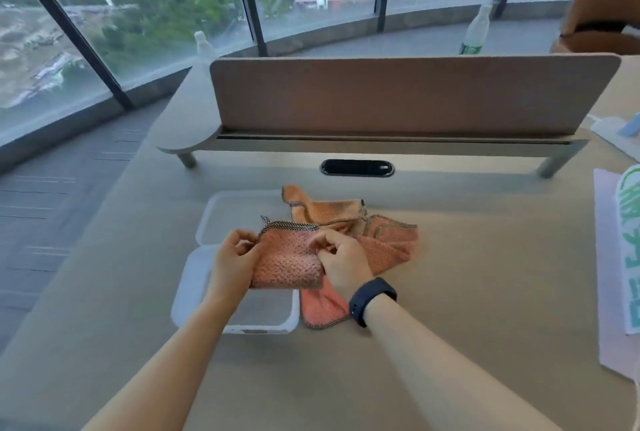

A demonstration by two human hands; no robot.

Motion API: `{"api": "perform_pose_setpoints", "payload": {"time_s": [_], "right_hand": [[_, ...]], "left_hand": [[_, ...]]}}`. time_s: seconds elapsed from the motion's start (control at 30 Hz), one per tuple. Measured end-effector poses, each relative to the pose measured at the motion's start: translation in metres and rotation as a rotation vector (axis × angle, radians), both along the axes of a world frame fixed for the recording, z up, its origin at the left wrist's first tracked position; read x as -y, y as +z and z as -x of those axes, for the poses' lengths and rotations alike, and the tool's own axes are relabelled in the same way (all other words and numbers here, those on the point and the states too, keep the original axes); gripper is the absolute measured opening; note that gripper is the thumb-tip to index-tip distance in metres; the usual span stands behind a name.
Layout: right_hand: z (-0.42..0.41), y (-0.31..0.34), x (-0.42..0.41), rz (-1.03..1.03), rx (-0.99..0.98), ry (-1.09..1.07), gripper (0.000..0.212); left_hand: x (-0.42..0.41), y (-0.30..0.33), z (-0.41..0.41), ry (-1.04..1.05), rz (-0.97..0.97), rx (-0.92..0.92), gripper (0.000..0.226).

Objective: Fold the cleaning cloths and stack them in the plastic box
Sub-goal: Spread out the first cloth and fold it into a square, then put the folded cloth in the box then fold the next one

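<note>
Folded pink cleaning cloth is held above open plastic box on beige desk. Left edge is pinched by left hand; right part is gripped by right hand. Loose orange cloths are piled just behind, touching box lid.

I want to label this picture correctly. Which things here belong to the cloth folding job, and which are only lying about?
Job things:
held cloth
cloth pile
box
lid
left hand
right hand

Lying about:
two bottles
divider
chair
papers
</note>
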State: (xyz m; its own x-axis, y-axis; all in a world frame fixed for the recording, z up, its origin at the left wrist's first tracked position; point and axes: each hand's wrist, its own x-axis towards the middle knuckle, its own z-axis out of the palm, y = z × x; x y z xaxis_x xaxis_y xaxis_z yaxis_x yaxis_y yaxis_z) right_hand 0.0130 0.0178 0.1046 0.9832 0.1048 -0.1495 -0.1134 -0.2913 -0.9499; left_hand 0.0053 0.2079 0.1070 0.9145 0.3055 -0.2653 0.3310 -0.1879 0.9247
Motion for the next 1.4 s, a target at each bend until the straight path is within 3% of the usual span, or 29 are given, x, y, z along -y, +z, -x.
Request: {"api": "perform_pose_setpoints", "payload": {"time_s": [0.2, 0.33, 0.73, 0.87, 0.97, 1.1, 1.17, 1.23, 1.4], "right_hand": [[0.002, -0.03, -0.09, 0.29, -0.133, 0.248, 0.02], [0.001, -0.048, -0.122, 0.562, -0.118, 0.367, 0.016], [0.001, -0.082, -0.146, 0.829, -0.222, 0.481, 0.03], [0.004, -0.074, -0.141, 0.941, -0.079, 0.519, 0.029], [0.004, -0.072, -0.14, 1.041, 0.047, 0.605, 0.031], [0.001, -0.074, -0.137, 1.158, 0.05, 0.734, 0.033], [0.0, -0.072, -0.136, 1.134, 0.059, 0.731, 0.031], [-0.001, -0.064, -0.133, 0.983, 0.118, 0.611, 0.023], [-0.009, -0.029, -0.083, 0.648, 0.336, 0.131, 0.018]], "left_hand": [[-0.079, -0.036, 0.016, 0.087, -0.245, -0.144, 0.014], [-0.092, -0.055, 0.016, 0.064, -0.416, -0.261, 0.022], [-0.1, -0.09, 0.006, -0.182, -0.735, -0.362, 0.009], [-0.095, -0.088, 0.007, -0.302, -0.875, -0.271, 0.014], [-0.093, -0.089, 0.005, -0.464, -0.878, -0.377, 0.018], [-0.093, -0.093, 0.005, -0.566, -0.862, -0.476, 0.024], [-0.093, -0.092, 0.004, -0.569, -0.862, -0.479, 0.021], [-0.09, -0.089, 0.001, -0.529, -0.849, -0.445, 0.02], [-0.05, -0.048, -0.015, -0.413, -0.867, -0.075, 0.021]]}}
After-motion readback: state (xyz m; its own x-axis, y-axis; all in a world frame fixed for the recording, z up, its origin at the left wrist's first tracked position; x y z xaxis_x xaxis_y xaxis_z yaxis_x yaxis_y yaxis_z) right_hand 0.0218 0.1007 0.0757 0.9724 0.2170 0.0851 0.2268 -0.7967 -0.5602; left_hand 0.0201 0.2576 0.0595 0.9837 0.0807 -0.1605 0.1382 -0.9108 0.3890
